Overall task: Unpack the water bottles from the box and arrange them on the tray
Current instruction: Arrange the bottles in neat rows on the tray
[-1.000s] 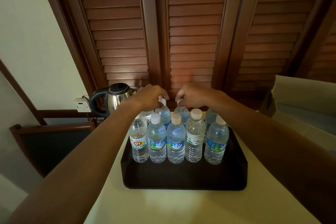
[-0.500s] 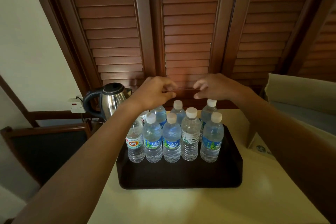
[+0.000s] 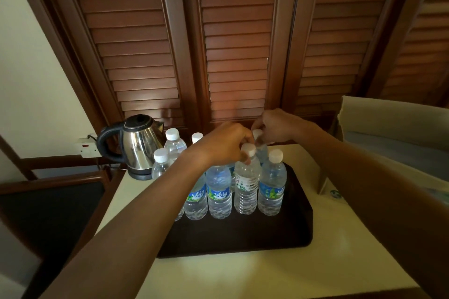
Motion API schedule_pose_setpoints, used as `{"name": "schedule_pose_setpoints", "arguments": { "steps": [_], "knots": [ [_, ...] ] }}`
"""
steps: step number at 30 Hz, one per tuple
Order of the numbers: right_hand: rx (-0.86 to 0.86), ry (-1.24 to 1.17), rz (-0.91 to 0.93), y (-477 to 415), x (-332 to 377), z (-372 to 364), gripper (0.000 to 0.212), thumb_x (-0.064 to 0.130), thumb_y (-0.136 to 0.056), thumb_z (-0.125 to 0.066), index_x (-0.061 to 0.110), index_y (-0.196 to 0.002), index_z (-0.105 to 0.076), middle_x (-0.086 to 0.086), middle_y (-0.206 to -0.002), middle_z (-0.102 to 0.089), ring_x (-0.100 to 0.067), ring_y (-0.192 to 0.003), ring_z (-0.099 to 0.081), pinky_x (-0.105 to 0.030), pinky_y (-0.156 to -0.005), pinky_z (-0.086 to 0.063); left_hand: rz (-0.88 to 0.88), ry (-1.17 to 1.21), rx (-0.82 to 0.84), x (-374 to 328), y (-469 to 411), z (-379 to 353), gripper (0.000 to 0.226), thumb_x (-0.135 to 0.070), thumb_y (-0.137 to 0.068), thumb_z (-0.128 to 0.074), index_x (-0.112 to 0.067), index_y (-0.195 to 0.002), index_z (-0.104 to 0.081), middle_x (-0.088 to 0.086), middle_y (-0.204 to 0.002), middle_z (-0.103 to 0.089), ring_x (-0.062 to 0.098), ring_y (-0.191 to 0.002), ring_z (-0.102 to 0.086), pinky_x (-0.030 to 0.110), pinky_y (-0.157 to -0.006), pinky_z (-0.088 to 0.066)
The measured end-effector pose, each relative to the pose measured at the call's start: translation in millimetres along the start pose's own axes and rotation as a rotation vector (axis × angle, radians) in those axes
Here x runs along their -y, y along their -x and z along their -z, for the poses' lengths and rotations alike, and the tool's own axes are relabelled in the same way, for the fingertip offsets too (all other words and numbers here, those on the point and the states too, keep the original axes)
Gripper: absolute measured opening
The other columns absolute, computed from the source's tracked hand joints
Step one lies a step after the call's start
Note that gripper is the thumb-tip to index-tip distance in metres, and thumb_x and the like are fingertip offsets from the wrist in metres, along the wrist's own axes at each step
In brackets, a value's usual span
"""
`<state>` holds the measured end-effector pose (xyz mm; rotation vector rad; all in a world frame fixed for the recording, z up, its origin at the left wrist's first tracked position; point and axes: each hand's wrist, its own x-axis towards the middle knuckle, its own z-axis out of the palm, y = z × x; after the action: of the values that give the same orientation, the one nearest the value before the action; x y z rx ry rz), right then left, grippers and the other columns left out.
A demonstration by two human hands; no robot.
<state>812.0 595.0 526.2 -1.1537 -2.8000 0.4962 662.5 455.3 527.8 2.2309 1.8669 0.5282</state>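
A dark brown tray lies on the cream table and carries several clear water bottles in two rows. The front row includes blue-labelled bottles and one with a white label. My left hand reaches across the rows and pinches the white cap of the white-labelled bottle. My right hand is closed on the cap of a back-row bottle just behind it. The two hands almost touch. My left forearm hides part of the left bottles. The cardboard box stands open at the right.
A steel kettle with a black handle sits at the table's back left corner, close to the bottles. A wall socket is behind it. A dark chair stands to the left. Wooden louvred doors close off the back.
Both hands have come down from above the bottles and shifted right, closing on two caps. The back-left bottles are now uncovered.
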Motion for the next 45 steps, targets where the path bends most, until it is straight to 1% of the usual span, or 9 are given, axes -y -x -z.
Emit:
{"name": "schedule_pose_setpoints", "arguments": {
  "steps": [6,10,14,19,26,34,37,42,45],
  "knots": [
    [0.026,0.006,0.029,-1,11,-3,0.043,0.033,-0.081,-0.082,0.031,-0.123,-0.071,0.011,-0.109,-0.069,-0.014,-0.106,-0.066,-0.026,-0.079,-0.049,0.039,0.014,-0.002,3,3,1,0.039,-0.022,-0.067,-0.093,-0.020,-0.103,-0.078,-0.003,-0.099,-0.077,0.015,-0.091,-0.071,0.040,-0.084,-0.059],
    [-0.058,-0.178,-0.014,37,6,4,0.066,0.058,-0.088,-0.068,0.026,-0.144,-0.054,0.005,-0.129,-0.066,-0.014,-0.116,-0.063,-0.031,-0.094,-0.050,0.066,0.023,-0.001,2,7,1,0.038,-0.020,-0.069,-0.092,-0.022,-0.104,-0.077,-0.005,-0.097,-0.074,0.015,-0.091,-0.070,0.040,-0.085,-0.058],
    [0.010,-0.517,0.003,95,-9,1,0.045,0.053,-0.093,-0.060,0.031,-0.132,-0.058,0.014,-0.120,-0.065,-0.004,-0.107,-0.064,-0.028,-0.087,-0.054,0.052,0.010,0.003,1,7,0,0.034,-0.022,-0.073,-0.089,-0.024,-0.104,-0.076,-0.005,-0.097,-0.074,0.014,-0.089,-0.069,0.038,-0.083,-0.058],
    [-0.059,-0.367,0.021,109,-31,-35,0.045,0.036,-0.081,-0.083,0.033,-0.122,-0.064,0.022,-0.111,-0.067,0.002,-0.101,-0.067,-0.019,-0.082,-0.049,0.066,0.037,-0.002,-2,8,0,0.034,-0.034,-0.075,-0.088,-0.026,-0.106,-0.076,-0.010,-0.098,-0.074,0.008,-0.090,-0.068,0.036,-0.084,-0.058],
    [-0.235,-0.194,-0.009,96,-50,-44,0.037,0.038,-0.083,-0.081,0.030,-0.117,-0.067,0.023,-0.098,-0.063,0.000,-0.093,-0.061,-0.028,-0.084,-0.049,0.097,0.052,-0.057,-7,12,-5,0.030,-0.032,-0.076,-0.088,-0.023,-0.103,-0.078,-0.009,-0.093,-0.075,0.009,-0.088,-0.069,0.036,-0.083,-0.059],
    [-0.234,-0.127,0.002,71,-63,-28,0.033,0.025,-0.090,-0.075,0.019,-0.122,-0.066,0.013,-0.099,-0.063,0.001,-0.086,-0.058,-0.021,-0.076,-0.043,0.108,0.097,-0.090,-14,15,-14,0.036,-0.031,-0.079,-0.087,-0.022,-0.112,-0.076,-0.005,-0.101,-0.076,0.012,-0.094,-0.070,0.037,-0.087,-0.059],
    [-0.227,-0.129,0.022,62,-63,-26,0.036,0.025,-0.088,-0.076,0.018,-0.122,-0.067,0.006,-0.104,-0.070,-0.014,-0.099,-0.065,-0.030,-0.083,-0.043,0.128,0.100,-0.104,-14,17,-17,0.036,-0.029,-0.080,-0.086,-0.024,-0.113,-0.075,-0.005,-0.101,-0.076,0.012,-0.094,-0.069,0.036,-0.087,-0.058],
    [-0.194,-0.217,0.035,57,-64,-27,0.039,0.028,-0.090,-0.075,0.019,-0.126,-0.066,0.002,-0.116,-0.071,-0.015,-0.106,-0.065,-0.038,-0.093,-0.050,0.149,0.129,-0.100,-14,22,-17,0.033,-0.028,-0.082,-0.084,-0.028,-0.112,-0.072,-0.014,-0.096,-0.071,0.001,-0.086,-0.067,0.022,-0.077,-0.053],
    [-0.158,-0.284,0.023,55,-67,-28,0.052,0.032,-0.089,-0.075,0.023,-0.137,-0.058,0.003,-0.128,-0.067,-0.016,-0.119,-0.063,-0.031,-0.093,-0.047,0.171,0.131,-0.119,-16,23,-21,0.035,-0.025,-0.082,-0.083,-0.030,-0.114,-0.071,-0.018,-0.095,-0.067,-0.002,-0.085,-0.065,0.015,-0.072,-0.047]
  ]
}}
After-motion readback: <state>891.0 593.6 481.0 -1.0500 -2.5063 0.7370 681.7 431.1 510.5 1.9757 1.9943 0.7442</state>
